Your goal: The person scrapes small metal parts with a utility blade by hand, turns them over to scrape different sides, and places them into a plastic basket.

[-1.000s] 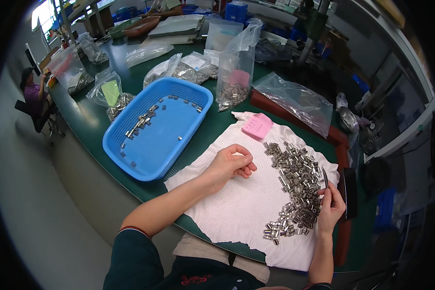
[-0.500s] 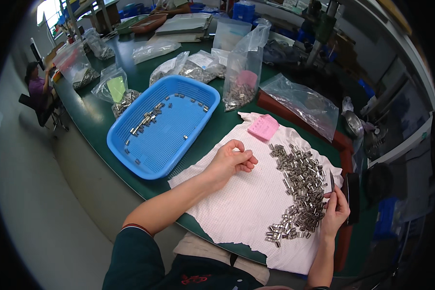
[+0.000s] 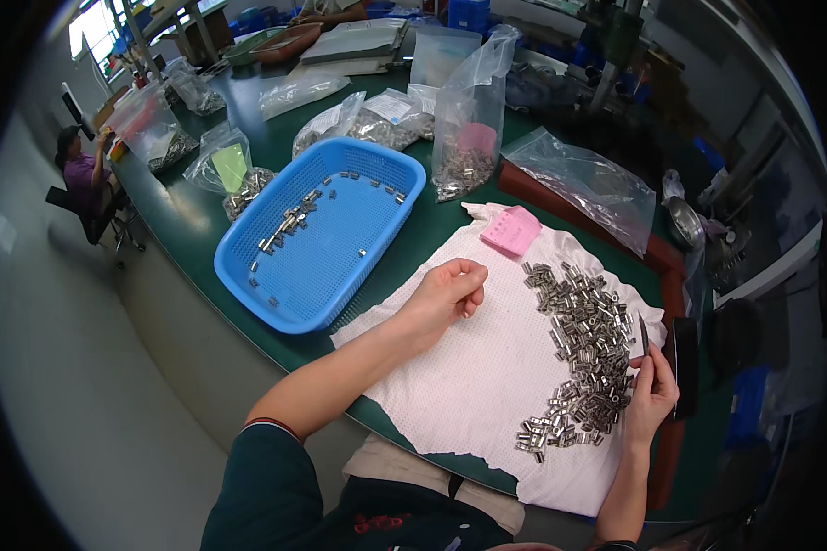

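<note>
A pile of small silvery metal sleeves (image 3: 583, 344) covers the right part of a white cloth (image 3: 450, 395) on the table. Over the cloth, left of the pile, my left hand (image 3: 448, 298) is closed with curled fingers; what it holds, if anything, is hidden. At the pile's right edge my right hand (image 3: 654, 390) grips a slim, dark, pointed tool (image 3: 643, 335) with its tip up and away from me. Its exact kind cannot be made out. Farther left stands a blue perforated plastic basket (image 3: 317, 317) with some similar metal parts spread on its bottom.
A pink paper slip (image 3: 512, 230) lies on the cloth's far edge. Clear bags of metal parts (image 3: 464, 165) stand behind the basket. Along the right runs a reddish-brown raised edge (image 3: 560, 197), with an empty-looking clear bag (image 3: 588, 188) over it. Another person (image 3: 87, 174) sits far left.
The whole view has shifted slightly. My left hand's fingers have curled in more tightly. The right hand still holds the dark tool beside the pile.
</note>
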